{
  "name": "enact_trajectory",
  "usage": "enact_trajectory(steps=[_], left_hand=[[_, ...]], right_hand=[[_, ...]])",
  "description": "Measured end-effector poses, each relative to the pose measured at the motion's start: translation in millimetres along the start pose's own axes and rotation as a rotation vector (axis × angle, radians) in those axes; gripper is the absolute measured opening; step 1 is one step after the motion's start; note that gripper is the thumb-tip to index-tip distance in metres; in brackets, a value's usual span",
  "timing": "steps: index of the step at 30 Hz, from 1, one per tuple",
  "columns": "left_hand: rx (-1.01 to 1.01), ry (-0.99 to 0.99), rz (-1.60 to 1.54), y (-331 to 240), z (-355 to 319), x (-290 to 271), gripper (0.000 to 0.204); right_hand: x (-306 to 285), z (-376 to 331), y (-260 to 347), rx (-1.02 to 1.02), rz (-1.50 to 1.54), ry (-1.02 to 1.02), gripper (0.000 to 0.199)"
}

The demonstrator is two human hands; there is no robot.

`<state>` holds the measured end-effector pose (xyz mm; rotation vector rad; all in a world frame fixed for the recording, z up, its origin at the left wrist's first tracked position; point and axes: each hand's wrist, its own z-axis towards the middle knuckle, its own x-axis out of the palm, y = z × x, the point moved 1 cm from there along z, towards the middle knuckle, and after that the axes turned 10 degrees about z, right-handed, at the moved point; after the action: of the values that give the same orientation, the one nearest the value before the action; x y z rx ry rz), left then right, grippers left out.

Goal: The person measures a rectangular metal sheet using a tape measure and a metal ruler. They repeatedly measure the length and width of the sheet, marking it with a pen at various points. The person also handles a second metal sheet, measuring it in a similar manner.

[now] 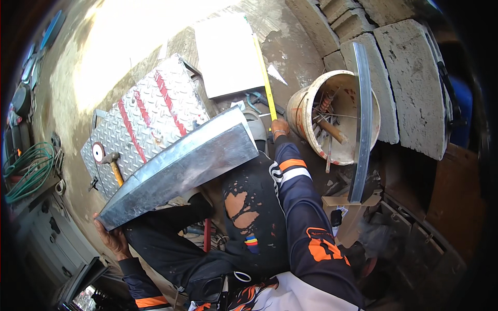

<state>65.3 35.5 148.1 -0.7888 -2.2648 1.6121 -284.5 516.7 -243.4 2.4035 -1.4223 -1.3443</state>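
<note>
- A white bucket (296, 115), its wall smeared with rusty stains, leans with its mouth toward the viewer, right of centre.
- Inside it lie a round wooden handle (333, 131), thin rods and some rusty pieces too jumbled to name.
- A long grey metal strip (362, 124) stands across the bucket's mouth, its lower end at an open cardboard box (350, 224); the box's contents cannot be made out.
- The person's hands are well apart.
- The left hand (111, 239), low on the left, is turned palm up at the near end of a long, folded grey metal piece (181, 168); whether it grips or only supports cannot be told.
- That metal piece slants across the person's legs, rising to the right, partly covering a tread plate (140, 116) with red stripes and a hammer (118, 173) on it.
- The right arm reaches straight forward; the right hand (280, 127) is curled around the near end of a yellow measuring tape (265, 78).
- The tape runs along the right edge of a white sheet (228, 57).
</note>
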Motion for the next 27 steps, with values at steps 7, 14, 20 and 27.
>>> enact_trajectory(steps=[7, 14, 20, 27], left_hand=[[0.003, -0.002, 0.002, 0.6, -1.0, 1.8, 0.044], [0.0, 0.034, 0.025, -0.1, 4.0, -2.1, 0.043], [0.021, 0.015, 0.057, -3.1, 0.9, 8.9, 0.044], [0.069, -0.039, 0.041, -6.1, -4.9, 25.6, 0.036]], right_hand=[[-1.4, -1.9, 4.5, 0.022, -0.008, 0.019, 0.036], [-0.5, 0.3, 4.4, 0.03, -0.007, 0.02, 0.035], [-9.8, -12.0, 12.8, -0.067, 0.065, 0.048, 0.034], [-58.3, -85.7, 60.2, -0.238, 0.642, 0.272, 0.023]])
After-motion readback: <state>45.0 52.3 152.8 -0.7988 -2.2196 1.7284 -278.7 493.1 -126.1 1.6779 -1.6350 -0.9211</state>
